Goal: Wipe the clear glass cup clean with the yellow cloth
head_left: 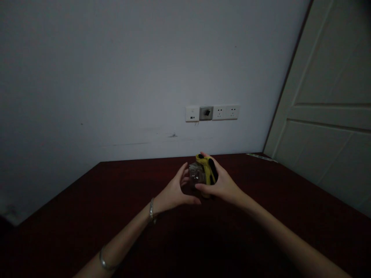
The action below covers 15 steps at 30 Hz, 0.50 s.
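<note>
A clear, shiny object, perhaps a small jar or glass, is held above the dark red table. Against its right side lies a yellow cloth with black patches. My right hand closes round the cloth and the clear object, its thumb in front and its fingers behind. On the other side, my left hand is curved with thumb and fingers spread apart. Its fingertips come close to the clear object; whether they touch it I cannot tell. The light is dim, so the object's exact shape is hard to make out.
The dark red table runs back to a pale wall. Wall sockets sit above its back edge, one with a black plug. At the right stands a white panelled door. A thin pale strip lies near the back right corner.
</note>
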{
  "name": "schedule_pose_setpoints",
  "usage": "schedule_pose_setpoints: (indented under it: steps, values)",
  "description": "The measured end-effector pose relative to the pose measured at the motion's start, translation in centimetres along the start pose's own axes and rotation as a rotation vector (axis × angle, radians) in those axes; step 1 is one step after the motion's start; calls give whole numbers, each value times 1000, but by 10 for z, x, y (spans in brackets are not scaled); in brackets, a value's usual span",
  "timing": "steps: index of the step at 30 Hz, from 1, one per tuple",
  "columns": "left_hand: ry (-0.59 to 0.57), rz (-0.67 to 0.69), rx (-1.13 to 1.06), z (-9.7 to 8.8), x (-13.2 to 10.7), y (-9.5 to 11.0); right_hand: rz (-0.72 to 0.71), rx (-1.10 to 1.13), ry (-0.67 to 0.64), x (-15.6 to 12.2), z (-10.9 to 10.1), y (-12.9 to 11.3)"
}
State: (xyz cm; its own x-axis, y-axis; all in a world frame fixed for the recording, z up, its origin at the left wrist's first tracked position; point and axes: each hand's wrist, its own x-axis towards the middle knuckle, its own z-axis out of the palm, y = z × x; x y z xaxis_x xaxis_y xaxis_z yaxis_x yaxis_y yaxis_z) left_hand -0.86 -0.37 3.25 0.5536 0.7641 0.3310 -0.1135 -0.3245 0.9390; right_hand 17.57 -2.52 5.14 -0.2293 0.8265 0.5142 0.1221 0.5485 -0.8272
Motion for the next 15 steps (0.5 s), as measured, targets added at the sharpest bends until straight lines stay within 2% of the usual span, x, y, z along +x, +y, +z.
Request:
schedule_pose_setpoints:
  steps: [2,5,10,15]
  values:
    - [59,38,84,4,-2,-6,42,76,2,2,1,-1]
    - [101,50,21,12,-5,-12,73,125,-3,2,2,-1]
    - [141,79,-71,22,-6,-13,69,73,-10,2,4,-2]
    - [198,83,-57,23,-6,-10,59,36,-22,-1,6,-5]
